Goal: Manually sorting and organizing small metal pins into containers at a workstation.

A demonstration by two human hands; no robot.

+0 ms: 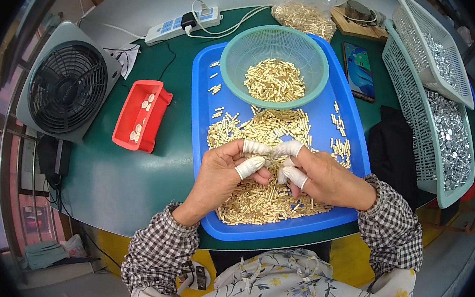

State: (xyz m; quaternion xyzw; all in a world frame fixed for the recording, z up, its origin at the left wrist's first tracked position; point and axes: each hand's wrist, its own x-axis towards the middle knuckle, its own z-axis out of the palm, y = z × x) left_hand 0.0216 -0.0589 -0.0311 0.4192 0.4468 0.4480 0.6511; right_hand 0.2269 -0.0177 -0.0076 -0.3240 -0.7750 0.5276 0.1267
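My left hand [229,164] and my right hand [316,174] meet above a blue tray [201,98], white finger cots on several fingertips. Thumbs and forefingers are pinched close together; whatever sits between them is too small and covered to make out. Beneath them many small brass-coloured metal pins [266,206] lie heaped in the tray, with more spread behind my hands and a few loose ones along its sides. A round green mesh basket [235,70] stands in the tray's far end, holding another pile of brass pins [275,80].
Left of the tray are a red bin [130,112] with small round pieces and a grey fan [67,85]. Behind lie a power strip [174,25] and a bag of brass parts [306,17]. At right are a phone [358,71] and baskets [408,100] of silvery parts.
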